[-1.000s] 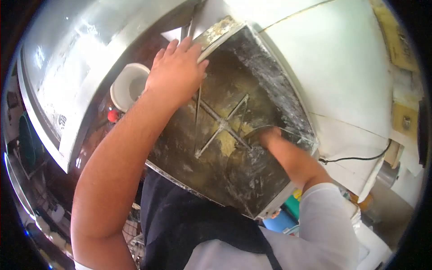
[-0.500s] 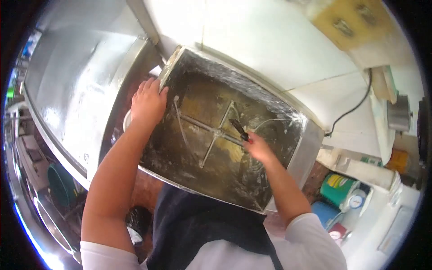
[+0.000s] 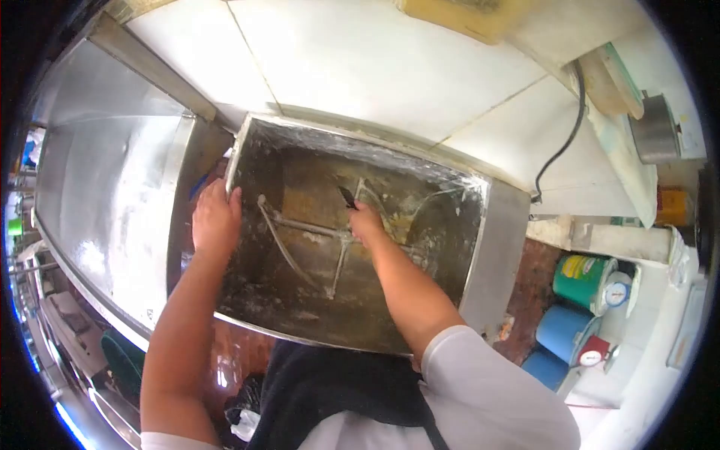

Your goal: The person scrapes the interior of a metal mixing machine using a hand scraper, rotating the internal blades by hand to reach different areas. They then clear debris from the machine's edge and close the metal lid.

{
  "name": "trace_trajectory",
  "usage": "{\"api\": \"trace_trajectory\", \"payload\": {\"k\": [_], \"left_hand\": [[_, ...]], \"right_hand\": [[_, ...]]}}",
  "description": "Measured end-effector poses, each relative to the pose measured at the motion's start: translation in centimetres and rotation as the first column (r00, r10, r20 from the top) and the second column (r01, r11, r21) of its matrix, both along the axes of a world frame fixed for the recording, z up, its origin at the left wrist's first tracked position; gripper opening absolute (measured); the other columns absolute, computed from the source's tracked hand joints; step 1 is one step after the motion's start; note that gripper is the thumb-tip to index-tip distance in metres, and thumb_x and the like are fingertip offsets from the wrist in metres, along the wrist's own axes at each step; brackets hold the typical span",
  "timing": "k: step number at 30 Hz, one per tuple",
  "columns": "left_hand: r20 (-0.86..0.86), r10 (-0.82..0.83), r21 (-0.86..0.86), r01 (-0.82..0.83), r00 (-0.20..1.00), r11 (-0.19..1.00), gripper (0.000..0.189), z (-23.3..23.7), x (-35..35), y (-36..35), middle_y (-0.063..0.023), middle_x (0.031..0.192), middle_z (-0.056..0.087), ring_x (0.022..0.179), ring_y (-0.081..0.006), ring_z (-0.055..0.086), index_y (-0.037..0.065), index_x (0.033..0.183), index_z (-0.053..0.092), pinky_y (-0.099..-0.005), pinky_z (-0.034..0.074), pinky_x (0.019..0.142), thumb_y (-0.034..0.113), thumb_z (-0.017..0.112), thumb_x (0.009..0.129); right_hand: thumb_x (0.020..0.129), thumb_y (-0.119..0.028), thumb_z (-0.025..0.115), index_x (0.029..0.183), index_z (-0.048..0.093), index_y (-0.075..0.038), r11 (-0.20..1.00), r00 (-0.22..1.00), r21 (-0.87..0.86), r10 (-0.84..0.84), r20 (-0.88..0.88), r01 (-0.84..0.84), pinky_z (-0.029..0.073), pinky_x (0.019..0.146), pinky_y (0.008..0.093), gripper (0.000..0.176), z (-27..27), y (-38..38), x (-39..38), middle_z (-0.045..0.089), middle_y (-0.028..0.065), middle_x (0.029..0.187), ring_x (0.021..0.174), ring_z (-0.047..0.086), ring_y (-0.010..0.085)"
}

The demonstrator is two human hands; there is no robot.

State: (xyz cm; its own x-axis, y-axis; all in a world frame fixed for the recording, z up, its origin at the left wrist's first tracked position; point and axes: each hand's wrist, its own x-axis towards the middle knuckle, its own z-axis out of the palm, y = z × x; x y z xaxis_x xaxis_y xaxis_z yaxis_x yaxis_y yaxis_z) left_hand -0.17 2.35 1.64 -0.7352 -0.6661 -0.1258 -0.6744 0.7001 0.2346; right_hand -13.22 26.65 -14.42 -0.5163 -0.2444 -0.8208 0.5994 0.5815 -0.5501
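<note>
the person is wearing a white shirt [image 3: 495, 382], its cloth turning greyish in the shaded folds. the left sleeve [image 3: 176, 441] is ending in a straight hem on the upper arm, and the right sleeve [image 3: 450, 349] is closing near the elbow. a black apron [image 3: 337, 382] is covering the front, its edge curving over the shirt, and a narrow dark strap [image 3: 433, 430] is crossing the white cloth. the left hand [image 3: 217, 223] and right hand [image 3: 365, 223] are showing bare.
</note>
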Motion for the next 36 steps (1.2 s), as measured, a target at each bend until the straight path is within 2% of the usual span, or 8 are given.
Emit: {"api": "trace_trajectory", "payload": {"k": [4, 11, 13, 17, 22, 28, 32, 36], "left_hand": [[-0.097, -0.066, -0.103, 0.056, 0.993, 0.993, 0.039, -1.9, 0.7, -0.7, -0.0187, 0.127, 0.062, 0.123, -0.0361, 0.055, 0.000, 0.125, 0.058, -0.0468, 0.045, 0.102, 0.029, 0.058, 0.098], [-0.108, -0.067, -0.061, 0.061, 0.992, 0.996, 0.040, -1.5, 0.5, -0.6, -0.0199, 0.130, 0.061, 0.125, -0.0365, 0.054, 0.000, 0.126, 0.058, -0.0462, 0.043, 0.105, 0.029, 0.057, 0.098], [-0.097, -0.088, -0.060, 0.083, 0.991, 0.995, 0.041, -1.8, 0.6, -0.8, -0.0208, 0.130, 0.060, 0.125, -0.0366, 0.054, -0.001, 0.126, 0.057, -0.0464, 0.043, 0.105, 0.029, 0.056, 0.098], [-0.079, -0.067, -0.040, 0.064, 0.995, 0.997, 0.042, -2.0, 0.5, -1.0, -0.0216, 0.130, 0.060, 0.124, -0.0376, 0.055, -0.002, 0.126, 0.057, -0.0470, 0.044, 0.104, 0.030, 0.056, 0.099], [-0.042, -0.071, -0.053, 0.069, 0.997, 0.996, 0.042, -1.9, 0.4, -1.1, -0.0221, 0.129, 0.060, 0.121, -0.0383, 0.056, -0.002, 0.126, 0.057, -0.0474, 0.046, 0.101, 0.030, 0.055, 0.099], [-0.035, -0.101, -0.056, 0.099, 0.994, 0.994, 0.036, -1.5, 0.5, -0.8, -0.0218, 0.120, 0.063, 0.115, -0.0392, 0.058, 0.000, 0.119, 0.059, -0.0487, 0.046, 0.096, 0.030, 0.054, 0.100], [-0.067, -0.123, -0.077, 0.117, 0.990, 0.990, 0.036, -1.8, 0.4, -0.8, -0.0215, 0.115, 0.064, 0.111, -0.0399, 0.059, 0.000, 0.116, 0.059, -0.0499, 0.047, 0.093, 0.032, 0.052, 0.100], [0.024, -0.089, -0.065, 0.090, 0.996, 0.994, 0.037, -1.5, 0.4, -0.7, -0.0219, 0.113, 0.065, 0.109, -0.0407, 0.060, 0.001, 0.116, 0.060, -0.0504, 0.047, 0.092, 0.034, 0.050, 0.101]], "right_hand": [[0.099, -0.027, 0.055, 0.151, 0.042, -0.010, 0.988, 0.850, -0.013, 0.128, -0.511, -0.157, 0.051, 0.076, 0.0417, 0.056, -2.2, 1.7, 5.0, 0.072, 0.0184, 0.104, 0.085, 0.068, 0.0313], [0.101, -0.027, 0.052, 0.152, 0.041, -0.012, 0.952, 0.923, 0.235, 0.261, -0.284, -0.197, 0.051, 0.083, 0.0407, 0.054, 2.6, 3.5, 1.7, 0.071, 0.0199, 0.109, 0.096, 0.068, 0.0326], [0.102, -0.026, 0.050, 0.152, 0.041, -0.012, 0.996, 0.998, 0.062, -0.060, 0.008, 0.059, 0.050, 0.088, 0.0410, 0.053, 2.0, 2.6, -0.4, 0.068, 0.0215, 0.120, 0.106, 0.066, 0.0346], [0.102, -0.027, 0.050, 0.153, 0.039, -0.010, 0.943, 0.937, 0.256, 0.273, -0.220, -0.214, 0.047, 0.095, 0.0453, 0.054, 2.1, 4.0, 2.5, 0.057, 0.0216, 0.139, 0.119, 0.061, 0.0366], [0.101, -0.022, 0.051, 0.156, 0.036, -0.020, 0.888, 0.871, 0.362, 0.396, -0.291, -0.283, 0.051, 0.061, 0.0458, 0.057, 0.9, 3.2, 0.7, 0.070, 0.0200, 0.114, 0.070, 0.066, 0.0300], [0.098, -0.026, 0.053, 0.151, 0.043, -0.024, 0.732, 0.717, 0.599, 0.603, -0.350, -0.324, 0.051, 0.064, 0.0461, 0.054, -0.4, 5.0, 1.3, 0.071, 0.0163, 0.090, 0.076, 0.068, 0.0321], [0.099, -0.024, 0.056, 0.150, 0.044, -0.021, 0.933, 0.940, -0.119, -0.341, 0.017, 0.341, 0.035, 0.041, 0.0324, 0.052, -3.9, 3.8, 1.4, 0.057, 0.0059, 0.070, 0.048, 0.048, 0.0162], [0.100, -0.024, 0.054, 0.149, 0.045, -0.018, 0.908, 0.912, -0.091, -0.409, 0.019, 0.409, 0.037, 0.040, 0.0341, 0.050, -3.5, 3.8, 2.7, 0.058, 0.0061, 0.069, 0.043, 0.047, 0.0178]]}}
